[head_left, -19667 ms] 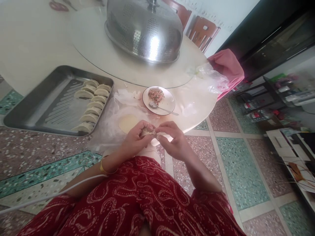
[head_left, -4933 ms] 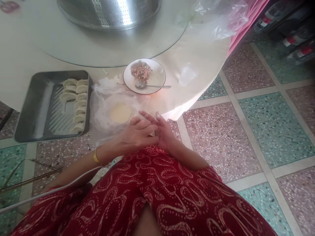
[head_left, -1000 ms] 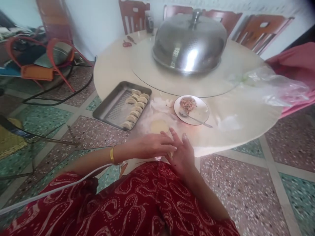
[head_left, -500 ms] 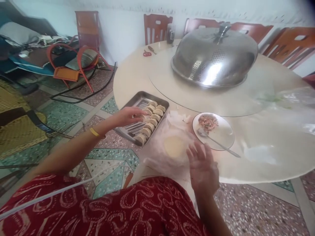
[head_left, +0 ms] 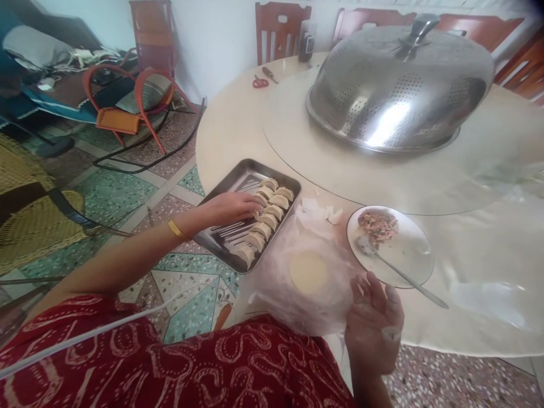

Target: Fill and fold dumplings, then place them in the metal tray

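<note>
My left hand [head_left: 236,208] reaches over a dark metal tray [head_left: 221,253], its fingers closed at the left row of dumplings, pinching a dumpling [head_left: 256,214] mostly hidden under the fingertips. Pale folded dumplings [head_left: 260,229] lie in two rows along the tray's right side. My right hand [head_left: 374,323] is palm up with loosely curled fingers apart, holding nothing. It is beside a round, flat dough wrapper [head_left: 308,273] on a floury plastic sheet [head_left: 276,294]. Beyond it stands a white plate [head_left: 410,249] with minced filling [head_left: 378,225] and a metal spoon [head_left: 408,277].
A large perforated steel dome cover [head_left: 395,90] stands on the round table's raised turntable [head_left: 293,130]. Red-handled scissors [head_left: 260,83] and a dark bottle [head_left: 306,42] are at the far side. White scraps [head_left: 317,209] lie behind the wrapper. A rocking chair [head_left: 119,119] is at left.
My left hand has lowered to the dumplings, and its fingers have closed. My right hand has shifted right and nearer to me, turning more palm up. The view has shifted slightly.
</note>
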Available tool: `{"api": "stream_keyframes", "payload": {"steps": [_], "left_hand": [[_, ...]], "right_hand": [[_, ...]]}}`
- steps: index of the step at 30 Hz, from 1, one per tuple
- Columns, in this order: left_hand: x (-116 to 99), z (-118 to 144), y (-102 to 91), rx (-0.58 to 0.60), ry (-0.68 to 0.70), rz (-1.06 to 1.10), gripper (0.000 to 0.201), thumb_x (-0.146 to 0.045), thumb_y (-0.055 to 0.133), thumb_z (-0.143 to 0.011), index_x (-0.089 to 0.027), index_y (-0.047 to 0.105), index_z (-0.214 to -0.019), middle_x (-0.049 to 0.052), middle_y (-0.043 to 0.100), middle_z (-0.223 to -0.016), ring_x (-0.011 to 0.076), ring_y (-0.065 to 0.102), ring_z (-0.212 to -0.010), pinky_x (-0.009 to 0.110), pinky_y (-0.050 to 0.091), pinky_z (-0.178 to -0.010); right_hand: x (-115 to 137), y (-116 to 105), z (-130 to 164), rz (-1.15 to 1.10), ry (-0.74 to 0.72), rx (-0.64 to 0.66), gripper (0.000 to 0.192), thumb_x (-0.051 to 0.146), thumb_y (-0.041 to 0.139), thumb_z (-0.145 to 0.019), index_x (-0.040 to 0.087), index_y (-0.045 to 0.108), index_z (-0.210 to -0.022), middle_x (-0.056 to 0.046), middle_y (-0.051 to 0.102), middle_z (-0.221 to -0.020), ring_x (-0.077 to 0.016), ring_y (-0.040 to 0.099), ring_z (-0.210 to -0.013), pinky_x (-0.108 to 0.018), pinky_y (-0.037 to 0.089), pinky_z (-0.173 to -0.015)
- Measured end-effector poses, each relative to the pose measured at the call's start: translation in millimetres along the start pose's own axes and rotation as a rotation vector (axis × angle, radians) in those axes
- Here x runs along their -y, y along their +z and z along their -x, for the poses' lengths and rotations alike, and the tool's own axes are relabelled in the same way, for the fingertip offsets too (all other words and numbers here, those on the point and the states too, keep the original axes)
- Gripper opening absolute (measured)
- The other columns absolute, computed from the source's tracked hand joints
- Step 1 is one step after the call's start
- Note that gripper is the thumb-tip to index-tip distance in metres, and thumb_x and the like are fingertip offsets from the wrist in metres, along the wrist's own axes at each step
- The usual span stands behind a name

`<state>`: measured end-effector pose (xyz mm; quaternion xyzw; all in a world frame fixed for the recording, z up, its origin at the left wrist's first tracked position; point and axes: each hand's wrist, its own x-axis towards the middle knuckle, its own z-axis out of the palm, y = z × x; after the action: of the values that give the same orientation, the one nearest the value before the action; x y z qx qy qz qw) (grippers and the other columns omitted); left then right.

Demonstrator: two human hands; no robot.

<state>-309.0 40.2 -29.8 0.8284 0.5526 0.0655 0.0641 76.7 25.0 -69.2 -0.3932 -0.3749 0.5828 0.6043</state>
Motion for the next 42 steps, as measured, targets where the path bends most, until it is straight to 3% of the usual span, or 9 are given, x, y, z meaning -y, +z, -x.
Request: {"api": "stream_keyframes", "payload": {"steps": [7,12,17,21,26,36,39,42], "left_hand": [[6.1,-1.8,4.1,-0.064,-0.036,-0.033,0.032,-0.034,0.043,-0.101,-0.017,0.069,-0.111,0.010,0.069,-0.110,0.0188,0.065,-0.094,0.029,0.051,-0.079],[11.3,-0.7,10.7,-0.027,-0.043,-0.043,0.032,-0.033,0.042,-0.101,-0.017,0.069,-0.107,0.010,0.067,-0.104,0.0192,0.064,-0.090,0.029,0.050,-0.077],[9.3,1.2,5.7,-0.021,-0.034,-0.072,0.026,-0.029,0.049,-0.098,-0.017,0.066,-0.114,0.011,0.067,-0.108,0.0206,0.063,-0.093,0.031,0.049,-0.079],[5.7,7.4,-3.2,-0.008,-0.141,-0.140,0.027,-0.035,0.055,-0.095,-0.018,0.063,-0.115,0.009,0.067,-0.102,0.0206,0.063,-0.089,0.030,0.046,-0.075],[1.6,13.7,-6.2,0.099,-0.321,-0.151,0.028,-0.041,0.059,-0.091,-0.017,0.062,-0.105,0.008,0.068,-0.093,0.0219,0.064,-0.084,0.030,0.042,-0.070],[-1.0,13.5,-0.3,0.183,-0.441,-0.110,0.029,-0.039,0.057,-0.093,-0.018,0.061,-0.113,0.008,0.069,-0.098,0.0246,0.065,-0.092,0.033,0.044,-0.078],[-2.4,15.4,-5.5,0.126,-0.436,-0.103,0.033,-0.042,0.057,-0.093,-0.017,0.061,-0.115,0.009,0.070,-0.099,0.0249,0.065,-0.091,0.034,0.045,-0.077],[-11.8,18.6,-17.5,-0.049,-0.374,-0.113,0.027,-0.036,0.052,-0.096,-0.015,0.063,-0.110,0.010,0.069,-0.096,0.0235,0.064,-0.087,0.035,0.045,-0.076]], "right_hand": [[-5.3,-2.5,-0.2,0.092,-0.008,-0.010,0.037,0.049,0.055,-0.087,0.034,0.064,-0.120,-0.006,0.064,-0.131,-0.0262,0.062,-0.119,-0.057,0.041,-0.107],[-5.0,-0.7,-1.2,0.048,-0.004,-0.019,0.039,0.050,0.059,-0.085,0.032,0.065,-0.119,-0.006,0.066,-0.129,-0.0254,0.063,-0.117,-0.055,0.041,-0.108],[-2.9,-1.0,-1.1,0.046,0.065,-0.056,0.032,0.043,0.061,-0.085,0.034,0.066,-0.116,-0.003,0.069,-0.125,-0.0233,0.065,-0.111,-0.051,0.045,-0.104],[-3.2,-3.8,-1.6,0.028,0.072,-0.077,0.033,0.042,0.064,-0.082,0.034,0.068,-0.114,-0.003,0.071,-0.122,-0.0240,0.067,-0.107,-0.051,0.048,-0.101],[-5.2,-7.2,-2.0,-0.016,0.116,-0.090,0.033,0.038,0.067,-0.081,0.035,0.068,-0.114,-0.001,0.073,-0.117,-0.0214,0.069,-0.104,-0.043,0.052,-0.094],[-9.6,-15.3,1.9,-0.015,0.023,0.062,0.042,0.046,0.061,-0.089,0.030,0.062,-0.127,-0.004,0.068,-0.129,-0.0220,0.069,-0.108,-0.039,0.055,-0.089],[-12.6,-13.8,1.4,0.019,-0.014,0.056,0.038,0.040,0.060,-0.090,0.030,0.062,-0.126,-0.004,0.068,-0.128,-0.0224,0.069,-0.106,-0.040,0.056,-0.085],[-16.7,-9.6,1.2,0.044,-0.078,0.043,0.037,0.041,0.061,-0.088,0.030,0.065,-0.123,-0.005,0.068,-0.127,-0.0236,0.068,-0.109,-0.042,0.056,-0.087]]}}
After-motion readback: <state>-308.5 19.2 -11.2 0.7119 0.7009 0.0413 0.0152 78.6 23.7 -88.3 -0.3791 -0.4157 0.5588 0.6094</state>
